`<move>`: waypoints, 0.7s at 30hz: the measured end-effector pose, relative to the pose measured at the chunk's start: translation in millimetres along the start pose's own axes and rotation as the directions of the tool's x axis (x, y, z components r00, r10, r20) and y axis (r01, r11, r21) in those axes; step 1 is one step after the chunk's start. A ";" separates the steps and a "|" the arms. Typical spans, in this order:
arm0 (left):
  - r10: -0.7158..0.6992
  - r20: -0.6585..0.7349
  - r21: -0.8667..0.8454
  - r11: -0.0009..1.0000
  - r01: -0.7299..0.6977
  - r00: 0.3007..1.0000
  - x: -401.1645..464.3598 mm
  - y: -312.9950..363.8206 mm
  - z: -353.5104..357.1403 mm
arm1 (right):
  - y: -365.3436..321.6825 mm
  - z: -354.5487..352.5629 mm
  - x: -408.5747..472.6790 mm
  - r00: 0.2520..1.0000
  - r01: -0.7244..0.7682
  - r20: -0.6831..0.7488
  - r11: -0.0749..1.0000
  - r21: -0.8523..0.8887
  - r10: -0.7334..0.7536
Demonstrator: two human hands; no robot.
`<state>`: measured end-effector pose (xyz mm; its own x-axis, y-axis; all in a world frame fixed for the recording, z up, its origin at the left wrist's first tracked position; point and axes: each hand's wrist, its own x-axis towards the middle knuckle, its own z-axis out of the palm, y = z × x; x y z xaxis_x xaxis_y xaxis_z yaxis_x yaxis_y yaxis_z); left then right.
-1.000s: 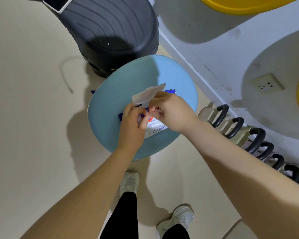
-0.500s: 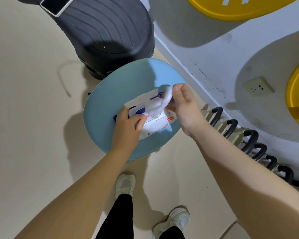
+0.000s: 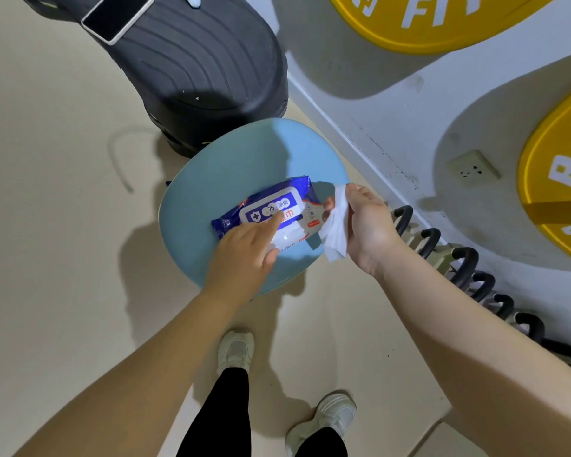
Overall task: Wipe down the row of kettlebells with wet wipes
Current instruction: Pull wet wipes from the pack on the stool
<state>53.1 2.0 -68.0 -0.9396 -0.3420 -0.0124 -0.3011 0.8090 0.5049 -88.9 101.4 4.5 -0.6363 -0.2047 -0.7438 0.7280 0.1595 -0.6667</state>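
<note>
1. Kettlebells (image 3: 465, 262) stand in a row on the floor (image 3: 47, 225) along the base of the wall (image 3: 393, 127), at the person's right. Only the black handles and pale bodies show; the far end of the row runs out of clear view.
2. Stool (image 3: 211, 179), blue, stands in front of the person, between the dark machine (image 3: 195, 70) and the near end of the row. It carries the pack (image 3: 267, 209) of wipes.
3. Pack: lies flat on the stool seat with its flap down. Judged step: seal the pack, then carry the wipe to the first kettlebell.
4. Left hand (image 3: 244, 255): fingers extended, index fingertip pressing the flap. Press along the whole flap so the remaining wipes do not dry out. Keep the pack flat on the seat while pressing.
5. Right hand (image 3: 366, 222): fingers and thumb pinch the wipe (image 3: 337, 232), which hangs crumpled below the grip, clear of the pack.
6. Wipe preparation: open the sheet out before use; a bunched sheet likely covers little surface per pass.
7. Position: the nearest kettlebell handle lies just beside the right hand, on its wall side and lower down, not touching. The right hand is well placed to reach it; the left hand is well apart from the row.
</note>
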 end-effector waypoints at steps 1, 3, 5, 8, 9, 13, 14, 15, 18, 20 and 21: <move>-0.017 0.032 0.045 0.999 0.016 0.999 0.1 3.9 -2.7 | -1.2 0.1 -1.2 1.000 -0.013 0.004 1.000 0.021 0.012; -0.071 0.065 -0.022 0.997 0.073 0.995 7.1 20.2 -14.9 | -2.1 0.1 -3.4 1.000 0.002 0.003 1.000 0.008 -0.002; -0.095 0.083 -0.281 0.953 0.115 0.992 14.8 41.3 -27.2 | 0.5 1.0 -4.8 0.999 0.031 0.005 0.999 -0.007 -0.031; -0.274 0.198 -0.611 0.717 0.337 0.941 20.0 65.5 -37.2 | 3.6 2.3 -8.6 1.000 0.003 0.030 0.998 0.067 -0.005; -0.338 0.209 -0.660 0.644 0.387 0.918 20.2 67.7 -37.2 | 4.3 1.8 -8.7 0.999 -0.019 0.040 0.995 0.099 0.015; -0.436 0.318 -0.803 0.347 0.484 0.842 20.9 67.7 -37.5 | 14.0 -3.6 -6.7 0.991 0.089 -0.090 0.988 -0.126 -0.101; -0.445 0.339 -0.821 0.291 0.491 0.829 20.8 68.2 -37.6 | 15.9 -8.1 -7.3 0.949 0.245 -0.123 0.925 -0.292 -0.290; -0.449 0.348 -0.828 0.264 0.494 0.823 20.6 68.9 -38.1 | 16.7 -13.0 -9.2 0.864 0.424 -0.072 0.796 -0.431 -0.499; -0.419 0.357 -0.833 0.261 0.487 0.835 20.8 71.3 -41.4 | 13.9 -17.3 -22.7 0.572 0.779 0.358 0.352 -0.518 -0.738; -0.409 0.339 -0.825 0.304 0.477 0.847 21.5 71.4 -42.3 | 13.0 -17.2 -27.3 0.531 0.807 0.501 0.228 -0.545 -0.684; -0.409 0.325 -0.821 0.326 0.469 0.853 21.4 70.8 -41.4 | 13.1 -17.7 -27.4 0.570 0.786 0.510 0.245 -0.568 -0.644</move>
<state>18.4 32.2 3.2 -0.7308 -0.4673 -0.4975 -0.4052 -0.2895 0.8672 -66.5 126.2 15.3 -0.7013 -0.7123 0.0299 -0.4667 0.4269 -0.7746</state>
